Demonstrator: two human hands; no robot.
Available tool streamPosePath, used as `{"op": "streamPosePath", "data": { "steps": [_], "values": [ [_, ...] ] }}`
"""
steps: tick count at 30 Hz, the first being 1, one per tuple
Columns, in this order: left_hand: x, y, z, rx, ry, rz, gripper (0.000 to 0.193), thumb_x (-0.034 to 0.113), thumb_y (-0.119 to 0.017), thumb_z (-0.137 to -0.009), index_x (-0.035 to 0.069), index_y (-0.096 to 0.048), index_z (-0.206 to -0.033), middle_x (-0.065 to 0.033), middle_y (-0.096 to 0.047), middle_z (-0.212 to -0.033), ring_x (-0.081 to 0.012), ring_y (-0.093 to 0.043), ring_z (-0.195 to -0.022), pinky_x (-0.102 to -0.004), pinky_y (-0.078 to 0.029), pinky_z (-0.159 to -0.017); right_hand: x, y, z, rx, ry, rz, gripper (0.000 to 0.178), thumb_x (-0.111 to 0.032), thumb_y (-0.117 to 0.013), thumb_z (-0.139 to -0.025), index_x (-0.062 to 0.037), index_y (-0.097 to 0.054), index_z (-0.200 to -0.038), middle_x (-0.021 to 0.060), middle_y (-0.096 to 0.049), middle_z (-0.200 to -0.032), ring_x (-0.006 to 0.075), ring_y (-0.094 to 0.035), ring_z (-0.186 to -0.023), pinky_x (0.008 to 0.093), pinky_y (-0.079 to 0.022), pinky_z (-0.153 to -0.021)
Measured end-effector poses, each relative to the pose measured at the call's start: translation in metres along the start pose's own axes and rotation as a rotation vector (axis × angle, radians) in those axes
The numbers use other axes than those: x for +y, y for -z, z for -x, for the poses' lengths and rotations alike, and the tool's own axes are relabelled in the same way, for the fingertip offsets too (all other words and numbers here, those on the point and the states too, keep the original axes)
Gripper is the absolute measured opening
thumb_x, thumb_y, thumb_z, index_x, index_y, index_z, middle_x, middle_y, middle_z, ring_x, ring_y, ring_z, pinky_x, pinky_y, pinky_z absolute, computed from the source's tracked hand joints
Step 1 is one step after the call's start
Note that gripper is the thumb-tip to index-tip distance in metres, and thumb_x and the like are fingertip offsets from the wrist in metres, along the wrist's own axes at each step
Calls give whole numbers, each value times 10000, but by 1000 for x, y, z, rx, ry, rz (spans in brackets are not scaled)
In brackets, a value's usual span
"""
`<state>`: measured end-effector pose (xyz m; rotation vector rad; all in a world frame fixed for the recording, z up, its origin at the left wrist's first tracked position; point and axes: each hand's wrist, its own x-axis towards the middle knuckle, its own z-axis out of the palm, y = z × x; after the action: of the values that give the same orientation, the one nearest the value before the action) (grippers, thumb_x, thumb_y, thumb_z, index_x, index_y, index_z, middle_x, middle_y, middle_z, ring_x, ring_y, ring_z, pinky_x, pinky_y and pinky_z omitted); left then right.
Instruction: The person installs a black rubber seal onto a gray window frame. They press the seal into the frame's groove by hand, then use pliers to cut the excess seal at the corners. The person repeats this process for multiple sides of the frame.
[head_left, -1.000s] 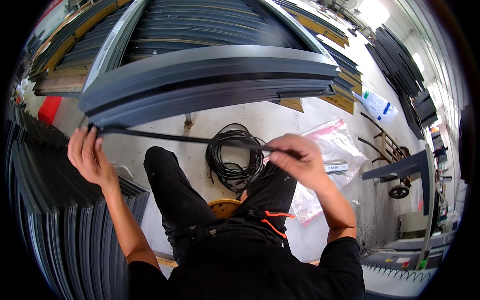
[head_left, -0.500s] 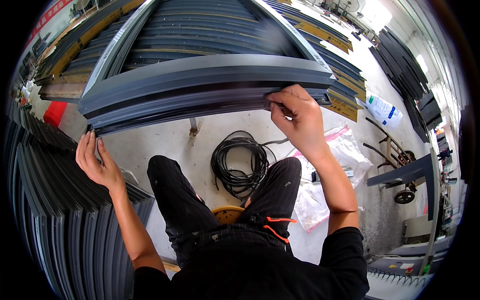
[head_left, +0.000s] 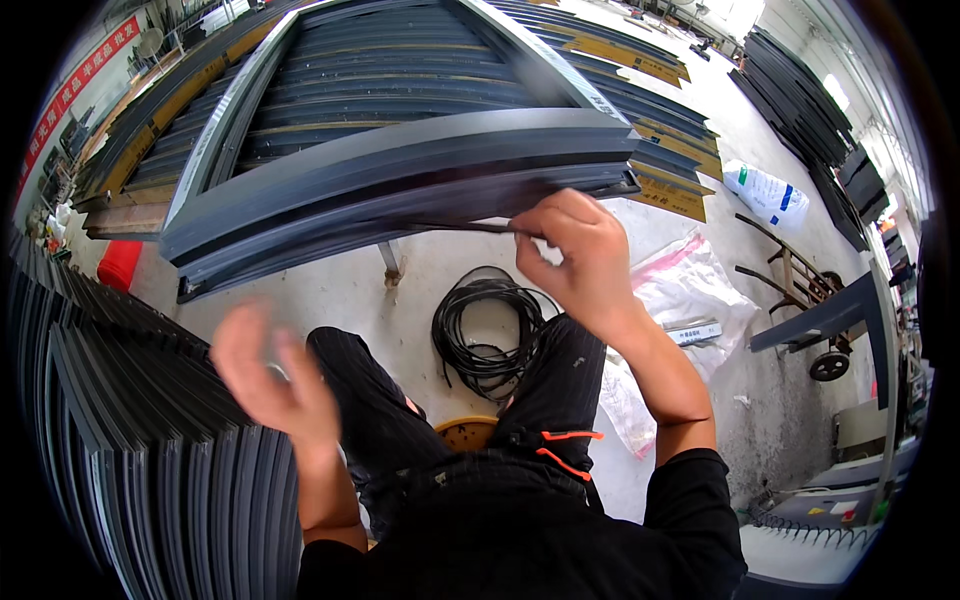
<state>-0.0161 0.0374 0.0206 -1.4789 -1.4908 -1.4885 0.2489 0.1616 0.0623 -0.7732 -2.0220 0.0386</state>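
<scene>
Dark panels [head_left: 180, 470] edge the pale floor [head_left: 425, 285] left of your left hand [head_left: 270, 370], which is blurred, its fingers apart. Ahead sits the frame [head_left: 400, 155]. Between your hands are the strip [head_left: 460, 226] and, lower, the coil [head_left: 447, 335]; your right hand [head_left: 580, 255] pinches the strip. Right of it lies a bag [head_left: 690, 280].

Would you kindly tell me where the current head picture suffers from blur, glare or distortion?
Head view: the left hand is smeared, likely by motion, while the right hand looks sharper; head view, upper right: a window glares white; head view, top: the frame's front rail bows, and the picture's corners are black.
</scene>
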Motion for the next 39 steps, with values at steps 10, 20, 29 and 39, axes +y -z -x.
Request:
{"op": "streamPosePath", "data": {
  "steps": [10, 20, 29, 39],
  "values": [
    [91, -33, 10, -613, -140, 246, 221, 71, -747, -733, 87, -659, -934, -46, -635, -974, -246, -618, -1042, -534, -235, -1135, -40, 17, 50, -289, -133, -248, 148, -28, -704, -682, -39, -691, -829, 98, -596, -767, 292, -605, -699, 373, -485, -598],
    [90, -25, 26, -672, -62, 242, 184, 35, -708, -722, 68, -611, -875, -52, -601, -832, -256, -604, -844, -448, -370, -990, -45, 7, 71, -297, -95, -237, 226, -73, -721, -711, -53, -694, -934, 86, -621, -848, 290, -621, -802, 381, -506, -689],
    [78, -28, 56, -771, 44, 215, 183, 49, -709, -713, 54, -602, -861, -94, -579, -819, -303, -587, -818, -419, -426, -794, -19, 8, 261, -841, -453, 10, 382, -266, -768, -756, -75, -624, -1053, 125, -597, -984, 325, -575, -956, 445, -485, -828],
    [83, -41, 56, -828, 77, 154, 152, 22, -665, -730, 14, -561, -841, -115, -536, -813, -326, -534, -783, -421, -415, -775, -36, 0, 313, -865, -609, 224, 366, -295, -775, -719, -102, -627, -993, 80, -568, -992, 280, -557, -999, 402, -459, -805]
  ]
}}
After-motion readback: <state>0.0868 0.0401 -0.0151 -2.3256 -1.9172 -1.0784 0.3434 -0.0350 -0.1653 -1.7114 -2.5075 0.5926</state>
